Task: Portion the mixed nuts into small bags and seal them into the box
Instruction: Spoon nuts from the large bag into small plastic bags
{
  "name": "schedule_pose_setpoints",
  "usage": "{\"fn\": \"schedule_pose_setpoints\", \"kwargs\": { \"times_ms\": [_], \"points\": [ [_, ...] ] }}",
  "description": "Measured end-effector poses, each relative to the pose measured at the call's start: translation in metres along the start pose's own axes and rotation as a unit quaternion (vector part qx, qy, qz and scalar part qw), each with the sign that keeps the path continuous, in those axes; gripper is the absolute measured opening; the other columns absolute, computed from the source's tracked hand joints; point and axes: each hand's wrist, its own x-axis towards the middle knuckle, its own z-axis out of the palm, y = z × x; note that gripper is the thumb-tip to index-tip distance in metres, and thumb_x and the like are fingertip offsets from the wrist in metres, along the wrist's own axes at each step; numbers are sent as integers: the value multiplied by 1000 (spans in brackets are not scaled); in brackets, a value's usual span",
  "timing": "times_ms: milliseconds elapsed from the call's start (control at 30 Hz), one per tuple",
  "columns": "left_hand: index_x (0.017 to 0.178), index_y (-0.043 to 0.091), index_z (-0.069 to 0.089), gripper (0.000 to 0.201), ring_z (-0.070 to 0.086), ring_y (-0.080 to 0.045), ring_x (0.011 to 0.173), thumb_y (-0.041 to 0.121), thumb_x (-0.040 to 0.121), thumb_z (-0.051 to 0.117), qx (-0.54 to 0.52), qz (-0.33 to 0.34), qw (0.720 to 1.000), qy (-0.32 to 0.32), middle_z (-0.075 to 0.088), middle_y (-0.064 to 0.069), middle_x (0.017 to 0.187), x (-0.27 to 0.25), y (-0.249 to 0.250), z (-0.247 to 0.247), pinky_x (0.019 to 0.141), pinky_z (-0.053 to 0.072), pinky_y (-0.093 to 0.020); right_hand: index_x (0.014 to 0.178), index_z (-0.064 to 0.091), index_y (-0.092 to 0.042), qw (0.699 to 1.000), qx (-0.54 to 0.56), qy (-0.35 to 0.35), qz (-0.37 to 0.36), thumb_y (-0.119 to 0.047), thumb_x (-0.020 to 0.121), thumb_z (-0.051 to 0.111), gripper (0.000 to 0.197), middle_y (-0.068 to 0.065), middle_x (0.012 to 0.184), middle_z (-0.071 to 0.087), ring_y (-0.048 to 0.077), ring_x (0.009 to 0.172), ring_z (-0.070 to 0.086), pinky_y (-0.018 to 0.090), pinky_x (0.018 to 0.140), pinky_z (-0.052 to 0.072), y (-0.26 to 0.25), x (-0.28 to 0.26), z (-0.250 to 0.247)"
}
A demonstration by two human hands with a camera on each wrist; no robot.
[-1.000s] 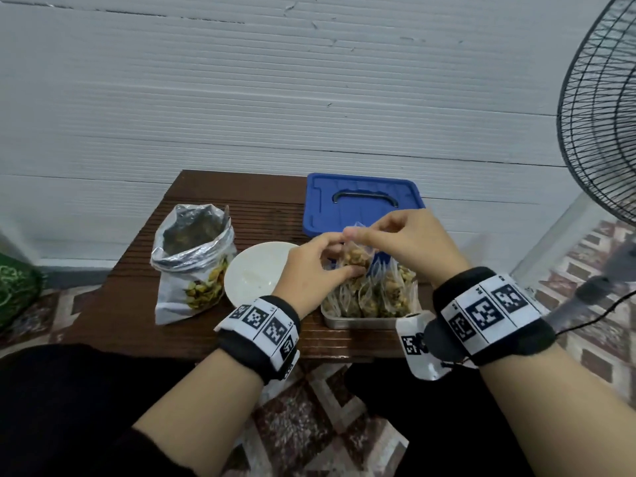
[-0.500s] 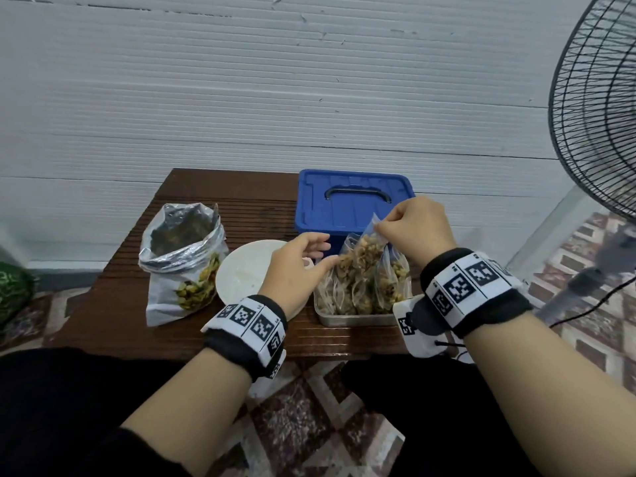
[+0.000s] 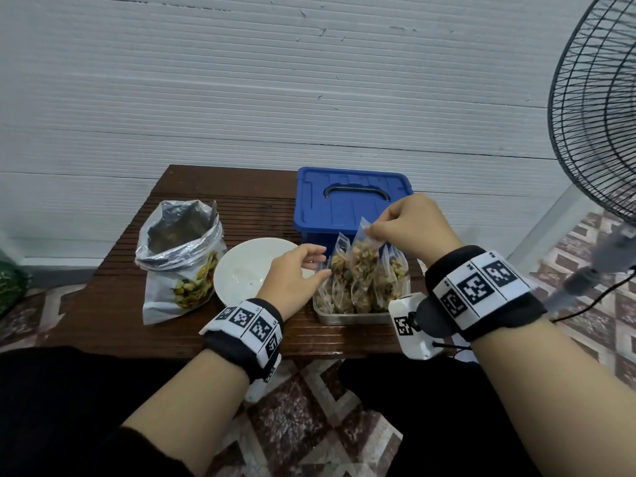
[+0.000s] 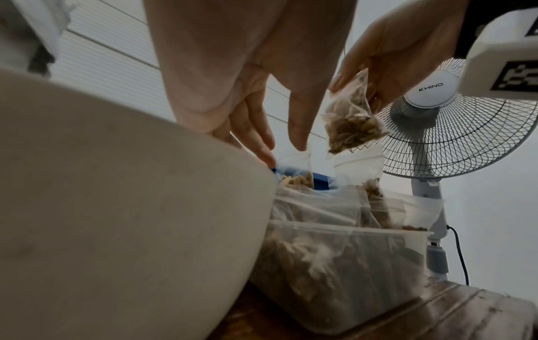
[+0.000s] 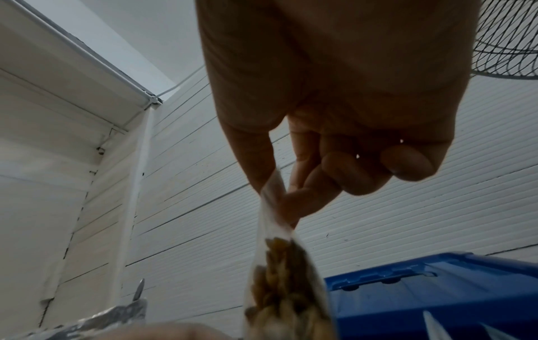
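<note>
My right hand (image 3: 407,226) pinches the top edge of a small clear bag of nuts (image 3: 362,256) and holds it just above the clear tray (image 3: 351,318). In the right wrist view thumb and forefinger (image 5: 279,195) squeeze the small bag (image 5: 279,283). Several filled bags (image 3: 392,270) stand upright in that tray. My left hand (image 3: 296,273) hovers open beside the tray's left end, fingers straight, holding nothing; the left wrist view shows its fingers (image 4: 299,119) pointing down near the hanging small bag (image 4: 349,119). The blue lidded box (image 3: 351,201) stands shut behind the tray.
A foil bag of mixed nuts (image 3: 179,263) stands open at the table's left. A white bowl (image 3: 247,270) sits between it and the tray. A standing fan (image 3: 599,108) is at the right, its cable trailing on the patterned floor. A white wall backs the dark wooden table (image 3: 103,321).
Both hands held the small bag's top a second ago. My left hand has let go and dropped to the tray's left side; my right hand has lowered the bag toward the tray.
</note>
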Motion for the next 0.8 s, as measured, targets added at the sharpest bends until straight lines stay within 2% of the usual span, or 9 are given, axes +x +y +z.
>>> {"fn": "schedule_pose_setpoints", "kwargs": {
  "times_ms": [67,167,300,433,533,600,667,800],
  "points": [
    [122,19,59,41,58,1,94,18,83,73,1,-5,1000,-11,64,10,107,-1,-1,-1,72,36,4,74,71,8,1000,-16,-3,-10,-16,83,66,26,14,71,67,22,64,59,33,62,49,1,0,6],
    [119,20,60,39,59,-1,94,19,82,74,2,-7,1000,-15,66,8,105,-2,-3,0,71,35,5,73,71,6,1000,-27,12,-8,-18,84,65,27,15,78,71,26,77,65,34,67,51,3,0,8],
    [117,19,61,36,60,-2,94,17,83,73,-1,-8,1000,-12,66,8,103,-3,-3,0,71,36,5,76,69,10,999,-22,37,5,-16,84,63,28,16,73,65,20,63,57,23,53,42,5,3,-5],
    [114,19,61,34,60,-2,94,17,83,73,0,-7,1000,-11,67,6,103,-4,-2,1,70,35,6,78,69,9,998,-47,43,8,-16,84,63,26,14,72,66,16,60,54,23,53,42,7,6,-7],
    [108,22,64,32,60,-1,92,21,79,78,-4,1,1000,-5,68,9,99,-7,2,3,71,35,4,82,71,7,996,-85,34,4,-18,84,62,27,20,85,71,26,77,65,32,63,52,10,4,5],
    [106,21,66,36,59,6,89,24,74,81,-12,13,1000,-13,68,10,96,-10,7,7,72,35,4,85,70,7,994,-103,32,4,-17,83,62,25,21,91,70,31,85,66,38,71,54,14,2,14],
    [109,22,66,42,56,11,85,26,71,83,-22,26,999,-29,67,12,96,-12,14,12,74,37,2,85,70,5,993,-111,28,9,-17,82,62,24,19,91,71,30,86,65,38,73,54,16,1,20],
    [123,26,62,58,52,0,81,36,70,82,13,31,999,-36,63,16,100,-9,25,30,73,41,-9,80,71,2,995,-98,19,14,-15,82,62,20,16,85,71,27,83,66,34,69,53,18,1,22]
  ]
}}
